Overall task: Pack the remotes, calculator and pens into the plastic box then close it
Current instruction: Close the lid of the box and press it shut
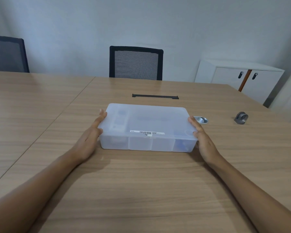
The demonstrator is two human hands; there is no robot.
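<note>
A translucent plastic box (147, 126) sits on the wooden table (141, 182) with its lid on; a barcode label runs along the lid's front edge. Faint shapes show through the plastic: a pale remote at the left and something blue at the front right. My left hand (89, 138) lies flat against the box's left end, fingers straight along the lid's edge. Against the right end presses my right hand (202, 137), fingers also extended. Both hands touch the box from the sides. No remote, calculator or pen lies loose on the table.
A black cable slot (155, 96) is set in the table behind the box. A shiny metal piece (201, 119) lies just right of the box, and a grey round object (240, 117) farther right. Black mesh chairs (136, 63) and a white cabinet (238, 76) stand beyond.
</note>
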